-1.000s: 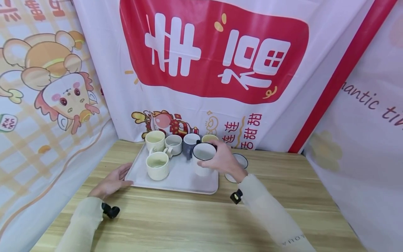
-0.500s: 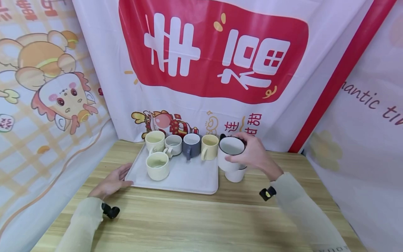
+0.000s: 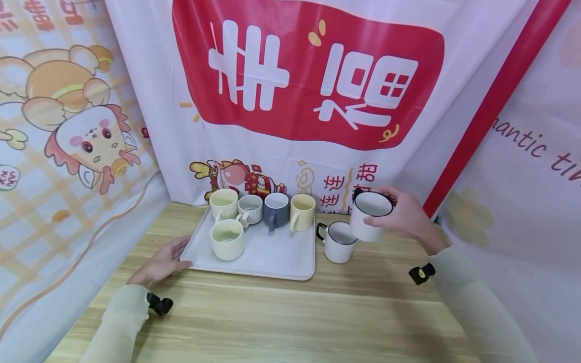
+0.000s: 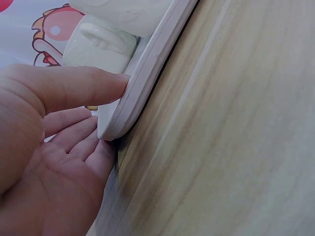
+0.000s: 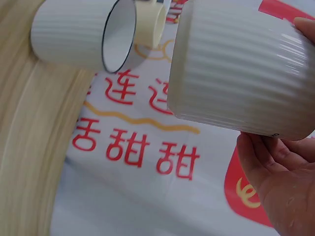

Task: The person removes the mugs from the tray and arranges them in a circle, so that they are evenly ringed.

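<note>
My right hand (image 3: 406,217) holds a white mug (image 3: 365,222) with a dark rim and black handle, thumb and fingers on opposite sides. In the right wrist view the mug's ribbed wall (image 5: 246,64) fills the upper right; it is lifted, right of the tray (image 3: 277,262). A similar white mug (image 3: 339,249) stands on the table beside the tray, partly overlapped by the held one. My left hand (image 3: 163,259) lies at the tray's front left corner. In the left wrist view its thumb (image 4: 83,86) touches the tray rim (image 4: 142,83), with the other fingers extended along the corner.
Along the tray's back stand a pale yellow-green mug (image 3: 223,202), a grey-white cup (image 3: 250,209), a dark grey mug (image 3: 276,209) and a yellow mug (image 3: 302,212). Another pale mug (image 3: 227,241) sits nearer the front. A printed cloth (image 3: 299,166) hangs behind the wooden table (image 3: 281,317).
My right hand has carried the white mug rightward, from over the tray to past the other white mug, which is now more visible. The left hand and the tray stay put.
</note>
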A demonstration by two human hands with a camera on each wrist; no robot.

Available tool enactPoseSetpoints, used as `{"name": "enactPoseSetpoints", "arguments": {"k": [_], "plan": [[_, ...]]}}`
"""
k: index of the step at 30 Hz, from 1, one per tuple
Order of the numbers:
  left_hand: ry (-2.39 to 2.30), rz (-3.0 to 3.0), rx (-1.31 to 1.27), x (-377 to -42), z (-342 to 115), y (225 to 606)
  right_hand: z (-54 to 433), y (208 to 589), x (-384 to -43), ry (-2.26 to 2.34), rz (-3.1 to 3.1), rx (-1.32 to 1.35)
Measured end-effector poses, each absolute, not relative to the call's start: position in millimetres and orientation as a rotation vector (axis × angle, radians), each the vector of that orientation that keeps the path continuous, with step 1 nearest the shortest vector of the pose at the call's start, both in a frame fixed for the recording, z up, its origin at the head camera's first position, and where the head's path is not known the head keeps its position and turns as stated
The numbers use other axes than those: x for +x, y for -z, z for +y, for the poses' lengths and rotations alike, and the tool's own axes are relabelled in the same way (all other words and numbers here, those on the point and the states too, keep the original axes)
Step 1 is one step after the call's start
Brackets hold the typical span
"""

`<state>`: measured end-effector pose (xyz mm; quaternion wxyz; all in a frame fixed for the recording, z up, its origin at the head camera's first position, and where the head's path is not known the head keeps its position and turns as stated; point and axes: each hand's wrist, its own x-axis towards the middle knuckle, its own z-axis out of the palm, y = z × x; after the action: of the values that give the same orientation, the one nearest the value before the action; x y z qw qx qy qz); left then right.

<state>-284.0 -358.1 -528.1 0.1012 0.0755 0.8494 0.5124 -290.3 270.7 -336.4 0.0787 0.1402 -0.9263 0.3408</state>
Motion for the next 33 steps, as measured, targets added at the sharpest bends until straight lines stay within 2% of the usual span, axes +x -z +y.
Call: {"name": "enactPoseSetpoints", "arguments": {"k": [15,24,33], "plan": [[-1.556,2.492,0.228,-282,-356,526,314,382,-325,-1.102,-2.864,0.187],[-1.539,2.498,0.207,-282,-358,527,322,427,-346,-1.136,-2.794,0.226],[-1.531,2.494,0.186,-282,-357,527,316,454,-352,-1.123,-2.828,0.253]]}}
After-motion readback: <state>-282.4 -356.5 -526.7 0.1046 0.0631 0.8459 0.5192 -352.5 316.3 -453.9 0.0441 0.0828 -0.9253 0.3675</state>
